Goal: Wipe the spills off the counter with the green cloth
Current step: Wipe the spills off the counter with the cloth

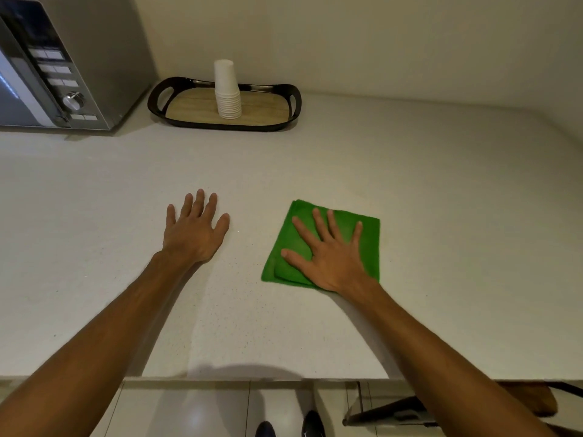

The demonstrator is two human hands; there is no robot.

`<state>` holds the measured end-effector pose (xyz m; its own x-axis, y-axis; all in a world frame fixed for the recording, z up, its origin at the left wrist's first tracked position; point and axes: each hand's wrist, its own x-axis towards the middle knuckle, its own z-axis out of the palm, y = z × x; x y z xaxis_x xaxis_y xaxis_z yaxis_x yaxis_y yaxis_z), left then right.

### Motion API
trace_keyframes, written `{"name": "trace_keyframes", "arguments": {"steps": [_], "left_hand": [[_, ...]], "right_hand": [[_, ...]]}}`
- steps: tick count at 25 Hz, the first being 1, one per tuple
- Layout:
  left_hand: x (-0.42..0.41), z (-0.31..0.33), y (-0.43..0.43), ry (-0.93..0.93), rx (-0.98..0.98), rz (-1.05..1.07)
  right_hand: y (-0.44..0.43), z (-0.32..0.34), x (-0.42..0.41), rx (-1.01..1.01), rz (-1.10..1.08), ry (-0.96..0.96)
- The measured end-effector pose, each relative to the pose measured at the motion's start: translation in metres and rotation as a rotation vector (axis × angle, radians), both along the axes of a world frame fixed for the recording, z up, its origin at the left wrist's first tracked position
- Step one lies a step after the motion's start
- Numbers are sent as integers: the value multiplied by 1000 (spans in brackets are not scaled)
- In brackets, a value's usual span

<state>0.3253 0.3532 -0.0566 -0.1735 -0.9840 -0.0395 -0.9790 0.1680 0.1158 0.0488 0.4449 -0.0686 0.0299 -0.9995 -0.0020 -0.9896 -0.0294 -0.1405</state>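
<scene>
- The green cloth, folded into a rough square, lies flat on the pale speckled bench, right of centre and towards the near side.
- The right hand lies palm-down on the cloth with its fingers spread; its grip is wide open, pressing flat and closing on nothing. The heel of the palm sits at the cloth's near right corner.
- The left hand rests palm-down on the bare bench, left of the cloth and apart from it; its grip is likewise open, fingers loosely spread, nothing in it.
- Both forearms reach in from the near edge of the bench.
- A black-rimmed tray with a wood-look base stands at the far side against the wall; a stack of white paper cups stands upside down in it.
- A silver microwave stands at the far left, just beside the tray.
- Whether any spills lie on the bench cannot be made out against its speckled surface.
- Below the near edge, two dark shoe tips show on a tiled floor.
</scene>
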Motion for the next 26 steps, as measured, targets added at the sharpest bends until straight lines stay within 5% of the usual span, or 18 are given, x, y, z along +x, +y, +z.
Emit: {"name": "trace_keyframes", "arguments": {"steps": [7,13,18,26], "left_hand": [[-22,-6,-5,34,2,-55],[-41,-6,2,41,-26,-105],[-73,-6,7,74,-19,-222],[-97,-13,6,65,-36,-215]], "right_hand": [[-57,8,25,18,76,17],[-100,24,-43,115,-95,13],[-47,17,-83,99,-229,-46],[9,-5,-39,7,-118,-24]]}}
